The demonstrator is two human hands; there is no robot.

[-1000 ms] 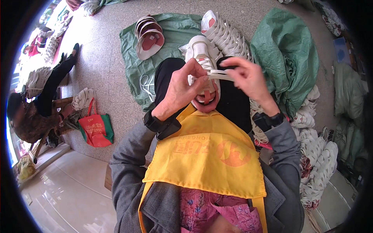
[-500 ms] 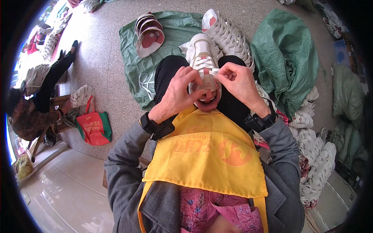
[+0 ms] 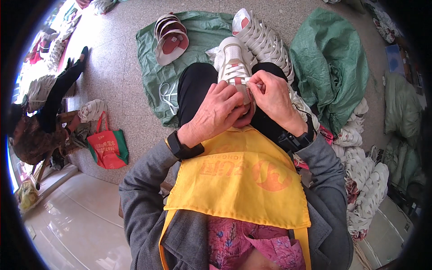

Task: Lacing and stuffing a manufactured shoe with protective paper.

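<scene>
On the lap, a white sneaker (image 3: 235, 67) is steadied by the left hand (image 3: 215, 112) so its lace (image 3: 250, 81) can be pinched between the right hand (image 3: 272, 96) fingers.

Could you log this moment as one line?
left hand: steadying white sneaker on lap | right hand: pinching its white lace | more sneakers stacked behind

- Speckled grey stone floor (image 3: 117, 67) carries everything.
- Green sheet (image 3: 202, 31) spread on it beyond both grips, holding stacked white shoes (image 3: 263, 38).
- Crumpled green sack (image 3: 330, 67) right of the right grip.
- Red bag (image 3: 105, 146) well left of the left grip.
</scene>
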